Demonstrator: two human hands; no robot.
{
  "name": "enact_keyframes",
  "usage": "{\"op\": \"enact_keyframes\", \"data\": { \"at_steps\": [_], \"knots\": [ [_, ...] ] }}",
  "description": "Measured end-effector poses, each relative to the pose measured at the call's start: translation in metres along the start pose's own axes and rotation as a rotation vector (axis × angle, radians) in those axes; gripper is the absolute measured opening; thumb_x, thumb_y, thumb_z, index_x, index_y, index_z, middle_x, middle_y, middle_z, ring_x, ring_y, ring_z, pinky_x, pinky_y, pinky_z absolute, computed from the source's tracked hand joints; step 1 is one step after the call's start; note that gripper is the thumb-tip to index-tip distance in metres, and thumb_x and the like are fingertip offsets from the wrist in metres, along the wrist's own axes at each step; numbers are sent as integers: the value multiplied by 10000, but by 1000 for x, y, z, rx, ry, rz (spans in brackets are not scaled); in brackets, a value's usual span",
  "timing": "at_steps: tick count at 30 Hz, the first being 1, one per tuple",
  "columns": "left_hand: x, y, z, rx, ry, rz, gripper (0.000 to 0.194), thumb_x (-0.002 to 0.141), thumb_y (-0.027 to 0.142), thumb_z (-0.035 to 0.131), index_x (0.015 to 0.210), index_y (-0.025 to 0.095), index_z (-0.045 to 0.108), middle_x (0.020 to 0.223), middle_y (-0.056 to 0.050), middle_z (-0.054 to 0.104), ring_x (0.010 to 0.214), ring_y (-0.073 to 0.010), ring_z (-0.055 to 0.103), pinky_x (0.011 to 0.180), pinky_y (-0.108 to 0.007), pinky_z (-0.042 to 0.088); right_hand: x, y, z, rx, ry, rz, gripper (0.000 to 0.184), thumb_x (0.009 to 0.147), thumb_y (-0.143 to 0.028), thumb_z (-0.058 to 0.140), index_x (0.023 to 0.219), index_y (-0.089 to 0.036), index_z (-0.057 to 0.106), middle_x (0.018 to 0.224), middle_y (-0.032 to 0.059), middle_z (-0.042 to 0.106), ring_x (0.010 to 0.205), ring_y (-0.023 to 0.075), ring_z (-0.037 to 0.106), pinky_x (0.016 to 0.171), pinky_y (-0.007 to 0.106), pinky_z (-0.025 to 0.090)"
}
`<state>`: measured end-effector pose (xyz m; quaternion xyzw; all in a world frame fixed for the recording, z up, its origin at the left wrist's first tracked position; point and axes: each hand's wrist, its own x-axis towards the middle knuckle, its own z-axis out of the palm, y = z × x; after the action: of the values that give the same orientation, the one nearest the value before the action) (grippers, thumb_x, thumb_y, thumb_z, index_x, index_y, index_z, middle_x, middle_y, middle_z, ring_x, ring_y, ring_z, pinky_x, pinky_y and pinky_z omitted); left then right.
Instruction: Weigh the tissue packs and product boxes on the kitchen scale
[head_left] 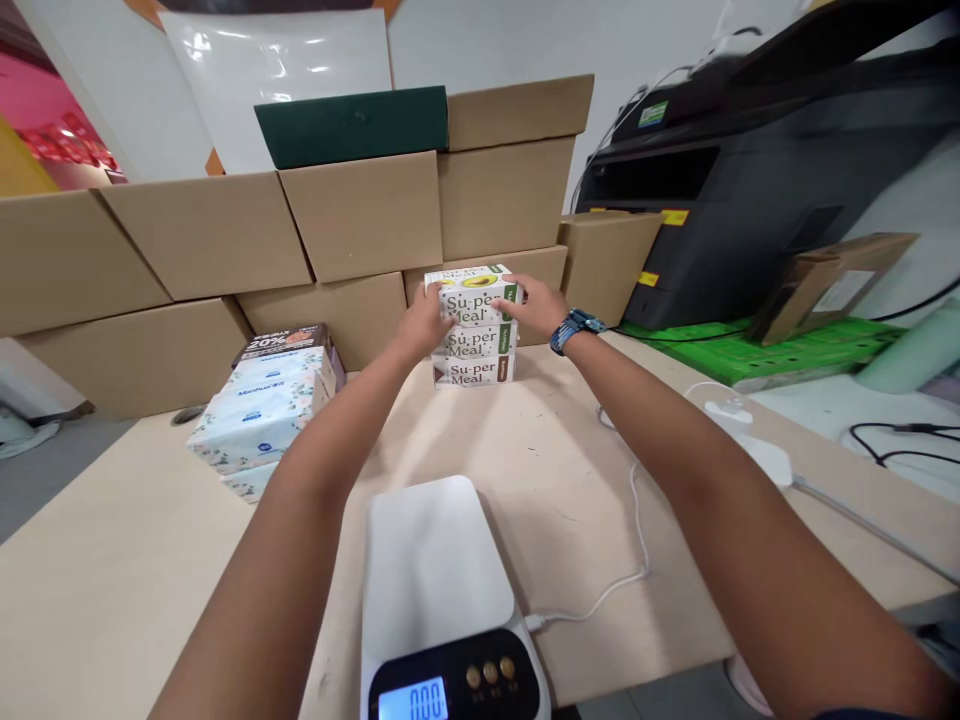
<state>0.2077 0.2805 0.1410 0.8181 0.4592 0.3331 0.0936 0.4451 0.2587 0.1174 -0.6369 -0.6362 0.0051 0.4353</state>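
Note:
Three white "Su-per Meal" boxes stand stacked at the back of the table. My left hand (pixel 422 322) grips the left end of the top box (pixel 471 293), fingers curled round it. On that box's right end rests my right hand (pixel 534 303), fingers pressed against its front and side. A blue watch (pixel 574 327) is on my right wrist. The lower boxes (pixel 472 357) stay beneath, untouched. A white kitchen scale (pixel 439 590) sits near me between my forearms, its lit display reading zero.
Brown cardboard boxes (pixel 360 215) are piled along the back, a dark green one on top. Tissue packs (pixel 264 405) lie at left. A black printer (pixel 757 190) stands at right on a green tray (pixel 750 350). A white cable (pixel 634 520) runs from the scale.

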Motion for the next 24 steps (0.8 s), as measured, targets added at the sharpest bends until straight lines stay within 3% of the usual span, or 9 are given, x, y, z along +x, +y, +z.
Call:
{"op": "enact_keyframes", "data": {
  "at_steps": [3,5,9,14,24],
  "knots": [
    [1,1,0,89,-63,-39,936,840,204,880,1636,178,388,1857,-253,44,1534,-513,542,1270,-715,485,1,0,4,3,-14,1,659,906,-498,746,1495,-220,646,1331,144,738,1214,328,721,1142,577,583],
    [2,1,0,138,-83,-49,989,819,249,913,1642,177,369,1861,-239,-58,1523,-536,543,1252,-735,493,1,0,7,16,-30,2,654,921,-462,722,1519,-222,611,1352,143,727,1240,328,712,1167,575,572],
    [3,3,0,196,-74,-35,958,817,328,932,1596,208,388,1865,-220,65,1520,-484,555,1266,-657,520,0,3,12,37,-60,-2,716,898,-369,728,1565,-213,520,1456,151,668,1337,327,663,1230,561,537],
    [1,11,-5,242,-71,-55,833,861,210,866,1558,241,411,1818,-178,283,1427,-412,645,1215,-588,582,-3,5,15,27,-99,-43,1017,720,-229,840,1624,-175,378,1567,183,571,1445,364,588,1272,579,514],
    [-2,27,-12,408,-108,-124,872,882,315,862,1600,301,367,1767,-130,380,1428,-369,639,1201,-517,583,-5,8,12,-11,-144,-65,1055,767,-462,842,1641,-196,314,1602,208,529,1424,406,594,1196,625,547]
  ]
}}
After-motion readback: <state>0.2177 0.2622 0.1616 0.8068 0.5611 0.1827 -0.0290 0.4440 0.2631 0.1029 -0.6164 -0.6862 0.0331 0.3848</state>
